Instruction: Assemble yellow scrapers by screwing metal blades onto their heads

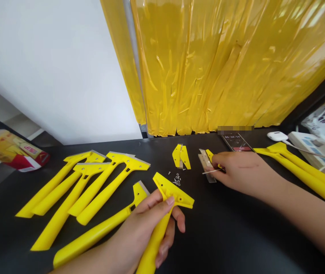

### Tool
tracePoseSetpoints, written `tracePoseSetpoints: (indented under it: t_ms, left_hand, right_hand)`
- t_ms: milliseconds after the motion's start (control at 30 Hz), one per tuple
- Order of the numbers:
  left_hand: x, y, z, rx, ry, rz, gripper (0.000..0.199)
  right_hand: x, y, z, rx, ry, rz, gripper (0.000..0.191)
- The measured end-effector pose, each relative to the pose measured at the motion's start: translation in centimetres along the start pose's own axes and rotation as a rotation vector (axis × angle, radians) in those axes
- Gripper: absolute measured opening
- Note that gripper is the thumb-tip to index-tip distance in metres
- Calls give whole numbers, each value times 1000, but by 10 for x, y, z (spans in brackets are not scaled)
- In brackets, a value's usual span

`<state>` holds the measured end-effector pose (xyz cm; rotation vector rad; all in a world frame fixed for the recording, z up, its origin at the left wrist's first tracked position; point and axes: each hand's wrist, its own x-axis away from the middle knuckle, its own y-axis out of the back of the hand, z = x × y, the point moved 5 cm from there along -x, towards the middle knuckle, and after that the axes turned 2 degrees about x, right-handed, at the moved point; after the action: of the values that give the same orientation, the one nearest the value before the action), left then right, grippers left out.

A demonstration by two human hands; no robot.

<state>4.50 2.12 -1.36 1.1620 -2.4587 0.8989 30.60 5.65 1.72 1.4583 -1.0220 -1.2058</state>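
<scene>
My left hand (153, 220) grips a yellow scraper handle (175, 190) just below its wide head, thumb on top. Its head has small holes and no blade shows on it. My right hand (230, 167) reaches to a small stack of metal blades (207, 165), fingers pressed together beside a yellow piece there; what they pinch is mostly hidden. Between the hands lie two small yellow plates (181, 156) with a blade strip, and several tiny screws and nuts (177, 179). Another yellow scraper (94, 232) lies under my left wrist.
Several yellow scrapers (91, 179) lie at the left. A red and yellow package (14, 150) is at the far left. At the right are a phone (236, 141), more yellow handles (307, 171), a white charger (277, 136) and a power strip (310, 148). Yellow film hangs behind.
</scene>
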Motion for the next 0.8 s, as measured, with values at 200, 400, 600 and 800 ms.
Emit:
tracePoseSetpoints:
  t_ms: [200, 400, 600, 800]
  left_hand:
    - [-2, -1, 1, -22, -2, 9, 41]
    - [0, -4, -1, -3, -22, 30, 34]
    - [0, -5, -2, 9, -24, 40, 30]
    - [0, -5, -3, -2, -37, 37, 28]
  right_hand:
    - [7, -8, 8, 59, -81, 8, 32]
    - [13, -17, 3, 51, -172, 32, 32]
    - [13, -21, 0, -50, -227, 71, 20]
    - [8, -10, -4, -37, -237, 43, 13]
